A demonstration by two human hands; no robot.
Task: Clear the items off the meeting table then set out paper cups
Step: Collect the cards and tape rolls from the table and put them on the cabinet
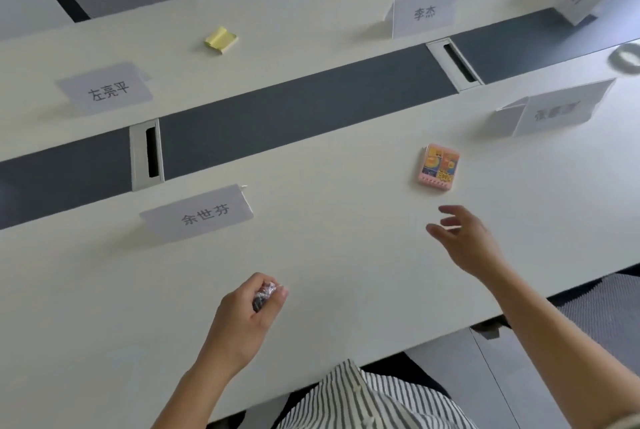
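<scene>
Yellow sticky-note pad (221, 40): far left on the white meeting table (346, 273), not yet cleared. Left hand (247, 314): near edge, fingers curled round a small crinkled wrapper (266, 292). Pink printed box (438, 167): flat, right of centre, untouched; best taken from above, pinched across its long sides, lifted straight. Right hand (465, 243): empty, fingers spread, palm down, reaching just short of the box.

Soft, even light covers the white table (346, 266), and the name cards (204, 214) throw only faint shadows leftward. The wide lens bends the table's lines near the edges of my view, and on the right the far name card (557, 112) and my right hand (467, 245) blur.
</scene>
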